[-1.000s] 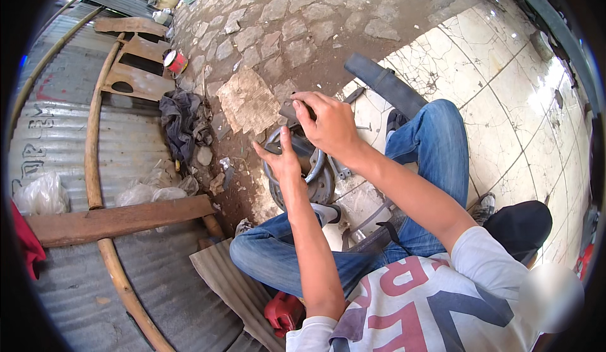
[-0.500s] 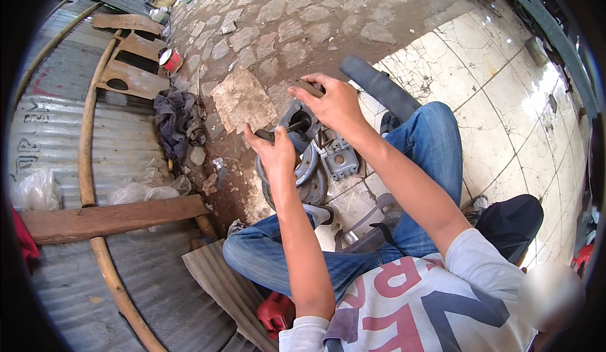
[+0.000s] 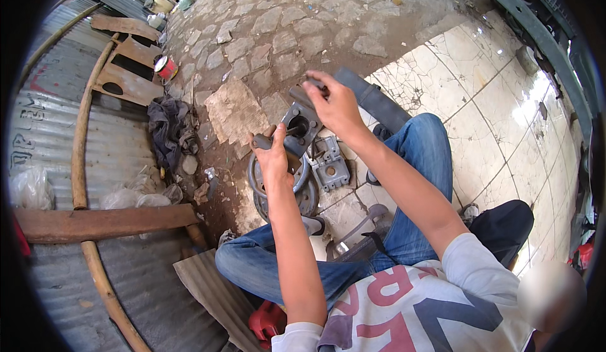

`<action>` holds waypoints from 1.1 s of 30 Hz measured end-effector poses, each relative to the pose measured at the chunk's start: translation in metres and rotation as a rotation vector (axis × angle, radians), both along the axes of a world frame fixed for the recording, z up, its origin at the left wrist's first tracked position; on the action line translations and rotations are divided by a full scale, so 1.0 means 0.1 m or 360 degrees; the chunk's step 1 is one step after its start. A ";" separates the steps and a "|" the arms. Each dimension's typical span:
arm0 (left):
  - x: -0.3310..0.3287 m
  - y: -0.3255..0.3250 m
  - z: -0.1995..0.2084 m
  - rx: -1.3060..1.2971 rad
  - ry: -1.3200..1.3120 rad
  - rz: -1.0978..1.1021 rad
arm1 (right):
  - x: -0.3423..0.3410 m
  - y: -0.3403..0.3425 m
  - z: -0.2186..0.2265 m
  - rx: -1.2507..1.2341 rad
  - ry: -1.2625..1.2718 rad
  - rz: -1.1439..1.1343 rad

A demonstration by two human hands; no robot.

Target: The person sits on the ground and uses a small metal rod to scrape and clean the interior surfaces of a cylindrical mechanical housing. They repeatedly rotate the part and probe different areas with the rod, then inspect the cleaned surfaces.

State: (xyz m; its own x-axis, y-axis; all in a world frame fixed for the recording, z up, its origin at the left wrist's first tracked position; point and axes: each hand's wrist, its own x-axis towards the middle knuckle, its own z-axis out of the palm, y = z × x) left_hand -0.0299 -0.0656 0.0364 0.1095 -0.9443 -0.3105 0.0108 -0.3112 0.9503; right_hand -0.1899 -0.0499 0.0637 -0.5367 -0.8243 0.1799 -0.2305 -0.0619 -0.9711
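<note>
My left hand (image 3: 274,162) is closed around a small grey metal piece (image 3: 261,142) with a rounded flat end. A dark rod beside its fingers reaches toward the round opening of a grey metal housing (image 3: 310,129). My right hand (image 3: 338,107) is raised just beyond the housing, fingers bent around a dark, block-like piece (image 3: 320,89); motion blurs its shape. Below the left hand, grey metal rings (image 3: 307,195) lie on the ground between my legs. A squarish cast metal part (image 3: 331,169) rests to the right of the housing.
A dark grey flat-sided piece (image 3: 379,102) lies beyond my right knee. Flattened cardboard (image 3: 235,112) is on the dirt at the left, near a dark cloth heap (image 3: 169,131). Corrugated sheets with a wooden plank (image 3: 107,223) border the left; cracked pale tiles (image 3: 486,134) spread right.
My right hand has moved slightly right and its piece is now blurred. The left hand's piece has turned, showing its rounded end. The whole view has shifted a little.
</note>
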 end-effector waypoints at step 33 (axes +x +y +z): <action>-0.16 0.43 -0.05 -0.0292 0.0290 0.0366 | 0.26 0.85 -0.59 0.0005 0.0841 -0.0052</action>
State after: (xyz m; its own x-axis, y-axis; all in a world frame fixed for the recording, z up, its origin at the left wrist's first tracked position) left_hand -0.0459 -0.0228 0.0318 0.2842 -0.9432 -0.1720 0.2353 -0.1053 0.9662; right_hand -0.1635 0.0349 0.0045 -0.3986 -0.8098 0.4305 -0.6906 -0.0438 -0.7219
